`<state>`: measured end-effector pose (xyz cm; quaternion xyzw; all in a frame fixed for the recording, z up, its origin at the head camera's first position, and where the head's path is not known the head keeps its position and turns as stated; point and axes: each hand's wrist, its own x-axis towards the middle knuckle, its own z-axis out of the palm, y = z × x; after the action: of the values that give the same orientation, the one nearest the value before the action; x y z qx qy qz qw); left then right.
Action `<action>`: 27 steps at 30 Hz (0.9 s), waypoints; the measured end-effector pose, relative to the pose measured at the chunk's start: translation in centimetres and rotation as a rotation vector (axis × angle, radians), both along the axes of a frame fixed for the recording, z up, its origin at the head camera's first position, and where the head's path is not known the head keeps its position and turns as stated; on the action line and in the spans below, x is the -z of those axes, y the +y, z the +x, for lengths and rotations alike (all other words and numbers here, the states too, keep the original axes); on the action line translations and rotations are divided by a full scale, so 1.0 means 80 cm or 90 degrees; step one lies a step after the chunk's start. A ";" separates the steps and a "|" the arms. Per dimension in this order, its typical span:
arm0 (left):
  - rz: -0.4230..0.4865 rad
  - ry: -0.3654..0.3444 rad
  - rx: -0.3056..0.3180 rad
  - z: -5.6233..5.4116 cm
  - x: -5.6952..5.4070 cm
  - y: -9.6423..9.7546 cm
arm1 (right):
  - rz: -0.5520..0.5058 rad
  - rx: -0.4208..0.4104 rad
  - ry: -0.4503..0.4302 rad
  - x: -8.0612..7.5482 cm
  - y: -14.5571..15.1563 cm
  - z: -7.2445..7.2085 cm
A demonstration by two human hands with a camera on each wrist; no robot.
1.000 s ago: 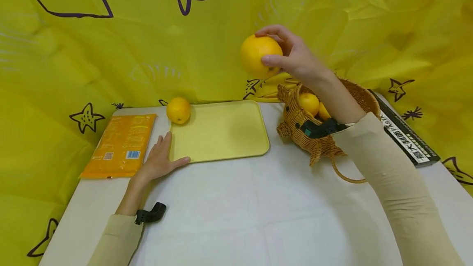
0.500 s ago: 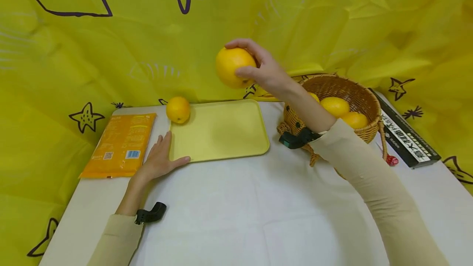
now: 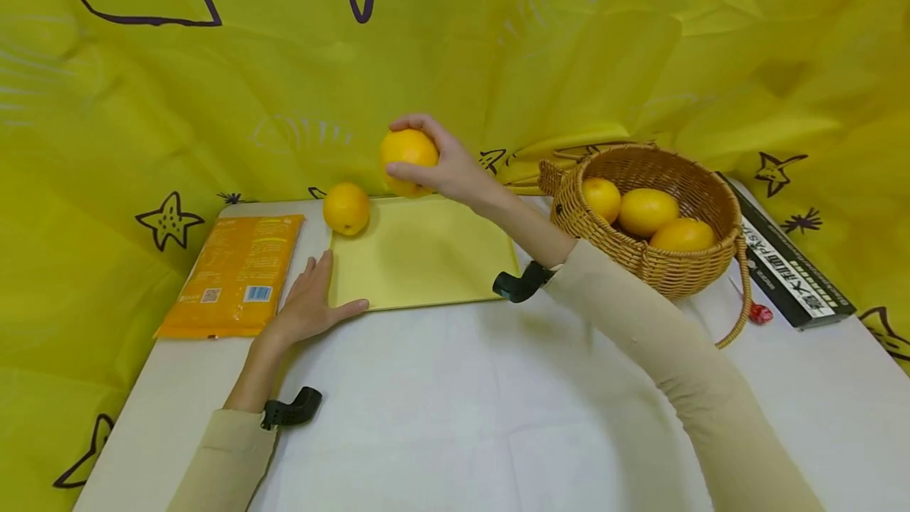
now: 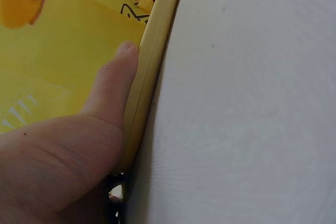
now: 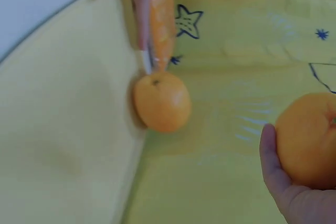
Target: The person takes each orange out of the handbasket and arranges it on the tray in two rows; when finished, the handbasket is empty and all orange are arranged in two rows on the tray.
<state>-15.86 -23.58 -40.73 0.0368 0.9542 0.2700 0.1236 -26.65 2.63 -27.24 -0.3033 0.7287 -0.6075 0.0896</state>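
My right hand [image 3: 451,168] grips an orange [image 3: 408,158] above the back of a yellow tray [image 3: 441,259], thumb on the near side and fingers over the top. The right wrist view shows that held orange [image 5: 310,140] at its right edge. A second orange [image 3: 346,208] sits at the tray's back left corner. My left hand [image 3: 307,303] rests at the tray's front left corner with its fingers straight along the left side. In the left wrist view, the left thumb [image 4: 113,85] lies along the tray's edge [image 4: 152,51].
A wicker basket [image 3: 657,275] with several yellow-orange fruits [image 3: 648,212] stands at the right. Behind it lies a black pasta box [image 3: 796,275], and a small red wrapped item [image 3: 760,314] is near the basket's handle. An orange packet [image 3: 235,275] lies at the left. Yellow cloth [image 3: 455,46] hangs behind.
My right hand has carried the orange leftward and down, from near the basket to above the tray. The basket and its fruit are now uncovered. My left hand has stayed put.
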 end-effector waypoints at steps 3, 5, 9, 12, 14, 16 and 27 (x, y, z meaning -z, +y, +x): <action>-0.003 -0.004 -0.001 0.000 0.000 -0.002 | 0.016 0.031 -0.006 0.022 -0.018 -0.008; -0.003 -0.004 -0.001 0.000 0.000 -0.002 | 0.025 0.048 -0.015 0.035 -0.028 -0.014; -0.001 -0.002 0.000 0.000 -0.001 -0.002 | 0.045 0.095 -0.036 0.062 -0.047 -0.029; 0.000 -0.003 0.001 0.001 -0.001 -0.002 | 0.061 0.123 -0.053 0.083 -0.059 -0.040; -0.001 -0.002 0.001 0.001 0.000 -0.001 | 0.076 0.135 -0.055 0.097 -0.067 -0.046; -0.002 0.000 0.000 0.001 0.000 -0.002 | 0.090 0.143 -0.051 0.107 -0.073 -0.051; -0.007 0.000 -0.003 -0.001 0.003 -0.001 | 0.143 0.162 -0.009 0.140 -0.095 -0.063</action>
<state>-15.98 -23.65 -40.93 0.0338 0.9558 0.2648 0.1235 -31.65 -4.95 -38.43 -0.1921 0.8240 -0.5306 0.0505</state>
